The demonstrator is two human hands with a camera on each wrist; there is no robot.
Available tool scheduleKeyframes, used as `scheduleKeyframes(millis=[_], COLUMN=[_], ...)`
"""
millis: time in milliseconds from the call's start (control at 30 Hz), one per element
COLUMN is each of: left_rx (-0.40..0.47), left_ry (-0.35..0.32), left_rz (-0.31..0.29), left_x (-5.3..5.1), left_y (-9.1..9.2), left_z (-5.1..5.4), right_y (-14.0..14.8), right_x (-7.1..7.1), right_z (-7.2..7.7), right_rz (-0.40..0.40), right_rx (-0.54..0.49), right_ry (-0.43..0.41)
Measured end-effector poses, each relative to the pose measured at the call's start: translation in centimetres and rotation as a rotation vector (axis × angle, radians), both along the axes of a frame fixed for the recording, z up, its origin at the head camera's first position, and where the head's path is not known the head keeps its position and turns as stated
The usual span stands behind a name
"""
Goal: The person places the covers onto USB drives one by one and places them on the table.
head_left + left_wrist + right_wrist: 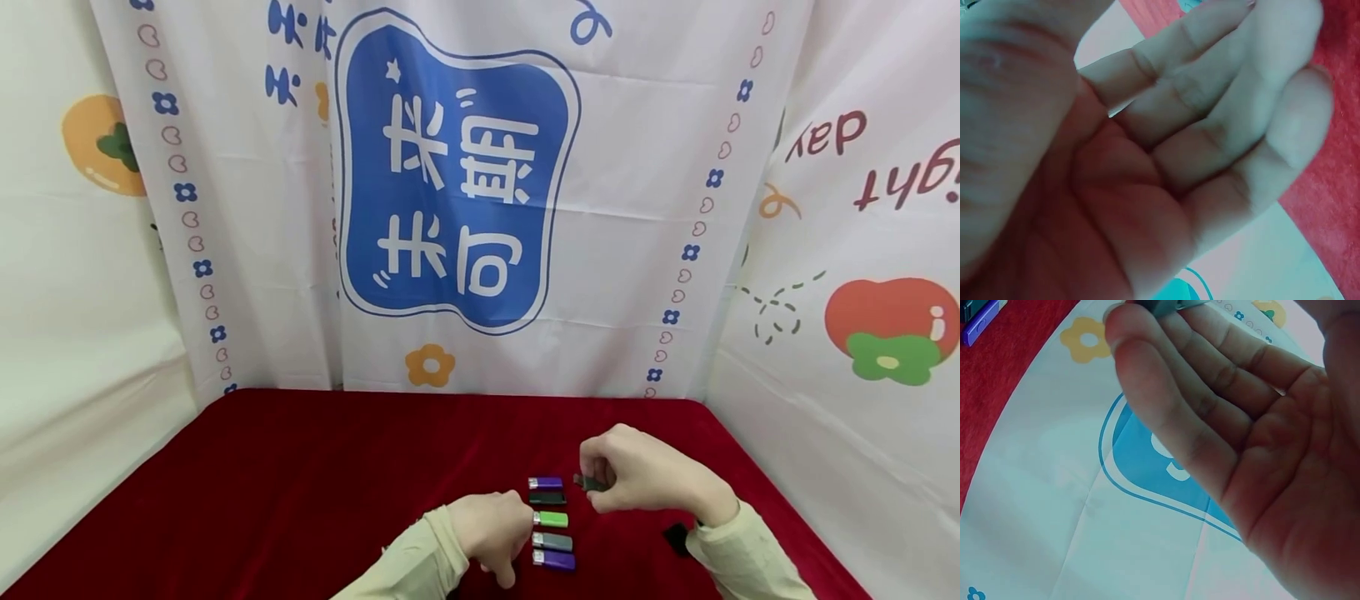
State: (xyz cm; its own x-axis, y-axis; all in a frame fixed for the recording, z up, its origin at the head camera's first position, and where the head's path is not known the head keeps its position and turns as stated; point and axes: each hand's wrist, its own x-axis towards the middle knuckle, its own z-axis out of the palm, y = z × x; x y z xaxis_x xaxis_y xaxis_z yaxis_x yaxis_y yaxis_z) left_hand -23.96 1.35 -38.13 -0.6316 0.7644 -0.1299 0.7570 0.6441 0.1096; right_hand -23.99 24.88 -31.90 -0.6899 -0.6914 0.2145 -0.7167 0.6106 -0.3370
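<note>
My right hand (637, 471) pinches a dark USB stick (592, 483) between thumb and fingertips, its narrow end pointing left. In the right wrist view the stick (1161, 306) shows only partly at the top edge. A column of USB sticks lies on the cloth: a purple one (546, 483), a black one (547, 498), a green one (552, 519), a grey one (553, 542) and another purple one (555, 561). Beside the green stick's silver end is my left hand (491, 529), fingers loosely bent; whether it touches that stick is unclear. Nothing shows in its palm.
Dark red cloth (300, 500) covers the table. Printed white curtains (637, 208) stand behind it and along both sides. A small black object (677, 539), partly hidden, lies by the right sleeve.
</note>
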Motion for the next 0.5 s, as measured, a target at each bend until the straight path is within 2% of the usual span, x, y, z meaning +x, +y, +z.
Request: scheduleKeyframes(millis=[67, 167, 300, 500], left_rx=[0.029, 0.063, 0.117, 0.193], left_ry=[0.032, 0.042, 0.077, 0.167], left_rz=[-0.016, -0.038, -0.099, -0.181], left_x=[-0.1, -0.4, -1.0, -1.6], left_y=[-0.2, -0.5, -0.8, -1.0], left_z=[0.2, 0.5, 0.8, 1.8], right_y=[0.0, 0.0, 0.1, 0.1], right_x=[-0.1, -0.1, -0.1, 0.0], right_z=[0.0, 0.0, -0.1, 0.1], right_rz=[-0.001, -0.001, -0.003, -0.017], right_rx=[-0.001, -0.005, -0.008, -0.001], right_ry=[0.005, 0.006, 0.003, -0.007])
